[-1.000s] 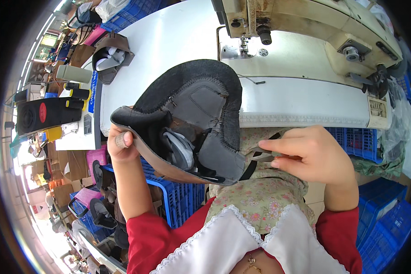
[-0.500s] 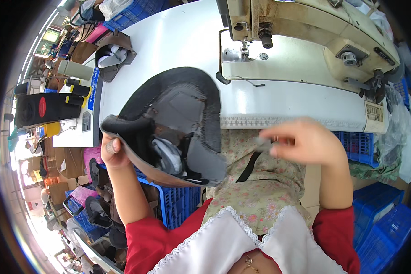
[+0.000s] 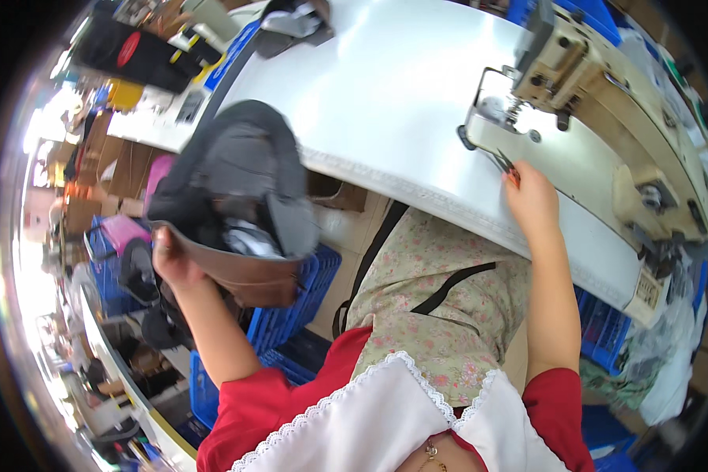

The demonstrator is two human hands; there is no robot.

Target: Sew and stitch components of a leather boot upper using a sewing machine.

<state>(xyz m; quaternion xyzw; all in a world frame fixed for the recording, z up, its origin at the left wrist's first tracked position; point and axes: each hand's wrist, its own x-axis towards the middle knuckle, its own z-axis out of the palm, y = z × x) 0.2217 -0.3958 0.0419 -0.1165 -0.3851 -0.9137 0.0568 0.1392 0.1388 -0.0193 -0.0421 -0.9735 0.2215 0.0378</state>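
Observation:
My left hand is closed on the edge of a brown cap with a grey and black lining. The cap is tipped so that its inside faces up, and a crumpled white piece shows within it. It is held off the table's left front side. On the right, my right hand is closed around small thread snips, their thin blades pointing up and left. That hand rests by the front of the sewing machine, near its needle area.
Another cap lies at the far left of the white table. Blue crates stand below the table's left side, and more crates and clear plastic bags are at the right. A ruler strip runs along the table's front edge.
My right hand has moved from above my lap to the tabletop by the machine and now holds the snips. The cap has shifted left with my left hand. The head view has turned.

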